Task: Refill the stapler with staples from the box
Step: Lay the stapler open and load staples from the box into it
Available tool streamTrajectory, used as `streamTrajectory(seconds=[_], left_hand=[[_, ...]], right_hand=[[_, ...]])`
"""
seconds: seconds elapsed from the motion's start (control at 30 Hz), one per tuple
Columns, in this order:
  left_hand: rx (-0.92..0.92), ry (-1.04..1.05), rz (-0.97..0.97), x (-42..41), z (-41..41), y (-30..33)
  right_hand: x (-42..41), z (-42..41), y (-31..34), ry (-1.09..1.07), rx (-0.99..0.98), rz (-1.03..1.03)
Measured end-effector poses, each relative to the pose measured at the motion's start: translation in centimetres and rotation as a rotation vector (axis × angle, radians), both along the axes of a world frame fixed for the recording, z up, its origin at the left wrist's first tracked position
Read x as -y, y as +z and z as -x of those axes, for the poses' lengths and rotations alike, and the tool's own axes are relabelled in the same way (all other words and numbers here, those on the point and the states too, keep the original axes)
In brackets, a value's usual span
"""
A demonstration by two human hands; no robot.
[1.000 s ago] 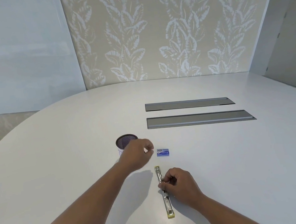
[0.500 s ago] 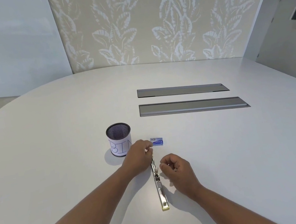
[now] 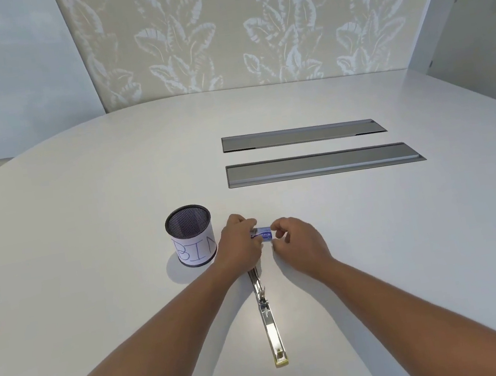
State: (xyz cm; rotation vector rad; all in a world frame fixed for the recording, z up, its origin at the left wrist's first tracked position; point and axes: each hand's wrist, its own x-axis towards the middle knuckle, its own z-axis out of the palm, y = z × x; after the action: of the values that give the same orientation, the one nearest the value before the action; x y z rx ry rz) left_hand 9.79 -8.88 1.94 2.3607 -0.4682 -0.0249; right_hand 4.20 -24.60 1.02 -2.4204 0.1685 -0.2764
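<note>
Both hands meet over the small blue staple box [image 3: 265,234], held just above the white surface [image 3: 87,244]. The left hand [image 3: 242,246] pinches its left end with fingers closed narrow; the right hand [image 3: 300,242] grips the other end the same way. The stapler [image 3: 267,317] lies opened out flat (its far end hidden under the left wrist), between the forearms. A mesh cup marked BIN [image 3: 191,235] stands just left of the left hand; right and far of the hands the surface is bare up to two grey slots [image 3: 317,164].
</note>
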Motion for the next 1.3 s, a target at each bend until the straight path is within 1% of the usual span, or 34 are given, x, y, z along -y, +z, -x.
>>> streamTrajectory(seconds=[0.07,0.27,0.4,0.6,0.8,1.0,1.3], left_hand=[[-0.018,-0.009,-0.028,0.2,-0.5,-0.1],[0.005,-0.057,-0.113,0.4,-1.4,0.2],[0.008,-0.087,-0.102,0.4,-1.5,0.4],[0.014,-0.073,-0.122,0.3,-1.7,1.0],[-0.007,-0.085,-0.136,0.2,-1.5,1.5],[-0.045,-0.091,-0.150,0.0,-1.4,1.7],[-0.053,-0.073,-0.147,0.0,-1.2,1.7]], right_hand=[[0.1,-0.6,-0.3,0.012,0.008,0.044],[0.3,-1.0,-1.2,0.010,0.005,0.050],[0.5,-1.2,-1.4,0.014,0.018,0.036],[0.8,-1.2,-1.5,0.002,0.014,-0.011],[1.3,-1.8,-1.1,0.035,-0.057,0.006],[2.1,-2.2,-0.5,0.053,-0.113,-0.104],[2.9,-2.1,-0.1,0.085,-0.142,-0.187]])
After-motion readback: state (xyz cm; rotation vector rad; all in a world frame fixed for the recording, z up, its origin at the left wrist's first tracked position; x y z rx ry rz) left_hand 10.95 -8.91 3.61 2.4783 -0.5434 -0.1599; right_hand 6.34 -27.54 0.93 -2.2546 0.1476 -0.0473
